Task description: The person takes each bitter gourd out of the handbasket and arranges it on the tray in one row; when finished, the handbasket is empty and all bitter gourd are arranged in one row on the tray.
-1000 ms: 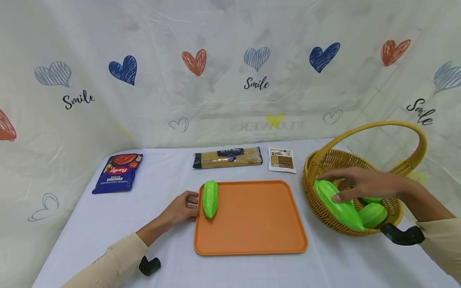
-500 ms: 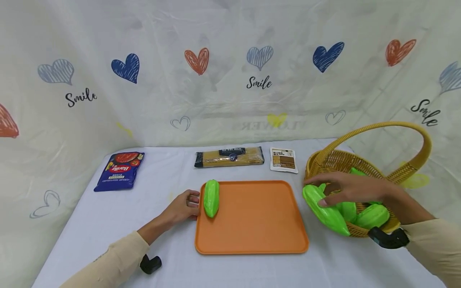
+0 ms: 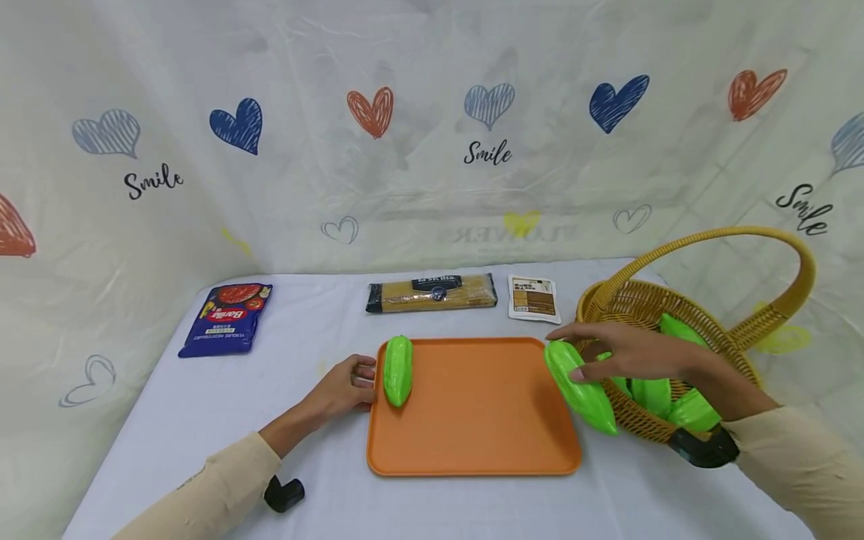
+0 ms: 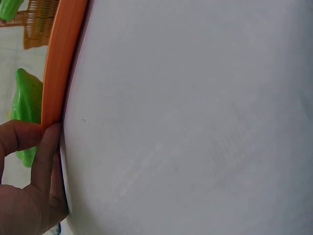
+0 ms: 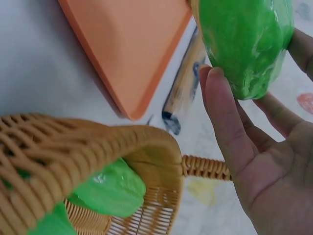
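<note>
My right hand (image 3: 631,350) grips a shiny bright-green bitter melon (image 3: 582,390) between thumb and fingers. It hangs over the right edge of the orange tray (image 3: 472,405), just left of the basket. In the right wrist view the melon (image 5: 244,44) looks lumpy, its far end cut off by the frame. A second bitter melon (image 3: 398,371) lies lengthwise along the tray's left side. Beside that one, my left hand (image 3: 340,388) pinches the tray's left rim, thumb and fingers meeting on the rim (image 4: 56,83) in the left wrist view.
A wicker basket (image 3: 732,345) with a tall handle stands right of the tray, several green pieces inside. Behind the tray lie a spaghetti pack (image 3: 432,292) and a small white-and-brown pouch (image 3: 533,298). A blue sauce pouch (image 3: 226,319) is at the back left.
My right hand has lifted the bitter melon out of the basket and carried it left to the tray's right edge. The left hand has stayed at the tray's left rim.
</note>
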The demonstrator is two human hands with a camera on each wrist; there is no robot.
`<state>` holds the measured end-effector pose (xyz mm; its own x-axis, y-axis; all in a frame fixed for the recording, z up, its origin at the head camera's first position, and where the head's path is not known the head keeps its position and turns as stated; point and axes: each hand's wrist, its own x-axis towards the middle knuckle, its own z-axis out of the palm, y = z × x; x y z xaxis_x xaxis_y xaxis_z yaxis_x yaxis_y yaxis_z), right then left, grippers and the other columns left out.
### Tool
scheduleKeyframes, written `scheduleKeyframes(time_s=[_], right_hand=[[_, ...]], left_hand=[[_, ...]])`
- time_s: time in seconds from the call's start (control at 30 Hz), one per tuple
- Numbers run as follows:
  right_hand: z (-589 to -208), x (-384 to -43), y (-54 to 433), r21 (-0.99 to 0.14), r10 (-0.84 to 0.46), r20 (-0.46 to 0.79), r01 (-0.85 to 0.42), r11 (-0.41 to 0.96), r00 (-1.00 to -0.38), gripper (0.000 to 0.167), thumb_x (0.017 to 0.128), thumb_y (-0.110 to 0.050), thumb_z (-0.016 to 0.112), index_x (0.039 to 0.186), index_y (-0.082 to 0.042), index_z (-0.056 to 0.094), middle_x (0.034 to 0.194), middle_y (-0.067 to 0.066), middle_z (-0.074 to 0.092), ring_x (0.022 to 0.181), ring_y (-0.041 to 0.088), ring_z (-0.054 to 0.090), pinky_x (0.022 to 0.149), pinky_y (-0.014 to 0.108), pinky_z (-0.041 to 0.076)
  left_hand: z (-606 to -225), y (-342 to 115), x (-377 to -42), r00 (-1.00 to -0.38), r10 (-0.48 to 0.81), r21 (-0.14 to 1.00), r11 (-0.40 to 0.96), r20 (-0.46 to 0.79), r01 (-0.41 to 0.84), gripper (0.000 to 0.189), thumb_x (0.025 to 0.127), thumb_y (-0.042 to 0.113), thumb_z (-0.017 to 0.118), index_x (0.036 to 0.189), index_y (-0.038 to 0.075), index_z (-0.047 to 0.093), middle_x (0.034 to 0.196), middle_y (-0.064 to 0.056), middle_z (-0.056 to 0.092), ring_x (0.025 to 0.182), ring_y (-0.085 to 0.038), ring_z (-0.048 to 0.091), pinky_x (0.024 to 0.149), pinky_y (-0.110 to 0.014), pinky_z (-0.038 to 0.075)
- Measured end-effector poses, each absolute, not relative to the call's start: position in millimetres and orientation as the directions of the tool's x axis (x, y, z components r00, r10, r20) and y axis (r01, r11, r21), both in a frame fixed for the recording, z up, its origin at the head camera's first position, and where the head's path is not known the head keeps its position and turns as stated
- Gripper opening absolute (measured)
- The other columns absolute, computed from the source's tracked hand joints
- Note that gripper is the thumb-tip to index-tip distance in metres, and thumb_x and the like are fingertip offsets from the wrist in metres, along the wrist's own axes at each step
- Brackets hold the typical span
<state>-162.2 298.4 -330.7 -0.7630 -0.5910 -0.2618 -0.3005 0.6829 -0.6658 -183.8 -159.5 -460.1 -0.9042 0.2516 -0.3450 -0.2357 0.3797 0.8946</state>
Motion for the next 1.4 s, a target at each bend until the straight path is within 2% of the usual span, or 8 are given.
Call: scheduleKeyframes(time_s=[0.27, 0.57, 0.83, 1.0, 1.13, 1.4], right_hand=[[-341.9, -166.6, 286.8, -0.707, -0.593, -0.253, -0.272, 0.652, -0.765, 0.056, 0.095, -0.034, 0.068, 0.145, -0.020, 0.049, 0.147, 0.014, 0.050, 0.121, 0.035, 0.059, 0.094, 0.048, 0.053], [-354.9, -170.7, 271.6, -0.749, -0.599, -0.254, -0.237, 0.619, -0.760, 0.060, 0.095, -0.032, 0.069, 0.147, -0.014, 0.045, 0.139, 0.017, 0.051, 0.113, 0.030, 0.062, 0.089, 0.040, 0.055], [-364.4, -176.0, 257.9, -0.786, -0.636, -0.221, -0.251, 0.565, -0.740, 0.059, 0.096, -0.030, 0.068, 0.148, -0.019, 0.044, 0.137, 0.007, 0.055, 0.128, 0.035, 0.049, 0.101, 0.049, 0.051], [-366.5, -177.4, 249.6, -0.780, -0.642, -0.237, -0.250, 0.573, -0.729, 0.056, 0.096, -0.032, 0.067, 0.147, -0.020, 0.047, 0.142, 0.011, 0.052, 0.120, 0.031, 0.057, 0.094, 0.042, 0.054], [-369.3, -179.9, 243.9, -0.773, -0.640, -0.266, -0.237, 0.588, -0.721, 0.054, 0.097, -0.033, 0.066, 0.147, -0.022, 0.049, 0.147, 0.008, 0.050, 0.116, 0.027, 0.061, 0.093, 0.039, 0.054], [-376.1, -187.0, 229.0, -0.806, -0.675, -0.232, -0.250, 0.537, -0.700, 0.056, 0.098, -0.029, 0.065, 0.148, -0.013, 0.046, 0.136, 0.007, 0.056, 0.119, 0.031, 0.057, 0.098, 0.037, 0.053]], left_hand=[[-460.4, -159.8, -184.2, -0.904, 0.253, 0.894, 0.383, -0.345, -0.234, 0.068, 0.078, 0.001, 0.073, 0.141, 0.000, 0.047, 0.125, -0.017, 0.054, 0.104, -0.024, 0.061, 0.077, -0.036, 0.063], [-460.2, -160.5, -183.5, -0.906, 0.255, 0.894, 0.389, -0.338, -0.223, 0.068, 0.079, 0.002, 0.073, 0.142, 0.000, 0.046, 0.124, -0.016, 0.054, 0.104, -0.024, 0.061, 0.077, -0.036, 0.063], [-460.5, -160.7, -183.5, -0.905, 0.262, 0.896, 0.385, -0.334, -0.219, 0.068, 0.080, 0.002, 0.073, 0.142, 0.000, 0.046, 0.125, -0.017, 0.054, 0.105, -0.024, 0.061, 0.078, -0.036, 0.063], [-460.6, -160.4, -183.7, -0.907, 0.258, 0.897, 0.385, -0.332, -0.219, 0.067, 0.080, 0.002, 0.073, 0.141, 0.000, 0.046, 0.125, -0.017, 0.055, 0.104, -0.024, 0.061, 0.077, -0.036, 0.063], [-460.5, -160.2, -183.5, -0.907, 0.256, 0.895, 0.386, -0.335, -0.222, 0.067, 0.080, 0.001, 0.073, 0.141, 0.000, 0.046, 0.125, -0.017, 0.054, 0.104, -0.023, 0.061, 0.077, -0.036, 0.063], [-459.9, -160.3, -183.2, -0.907, 0.255, 0.896, 0.386, -0.335, -0.222, 0.067, 0.080, 0.002, 0.073, 0.141, 0.000, 0.046, 0.125, -0.017, 0.055, 0.105, -0.024, 0.062, 0.077, -0.036, 0.063]])
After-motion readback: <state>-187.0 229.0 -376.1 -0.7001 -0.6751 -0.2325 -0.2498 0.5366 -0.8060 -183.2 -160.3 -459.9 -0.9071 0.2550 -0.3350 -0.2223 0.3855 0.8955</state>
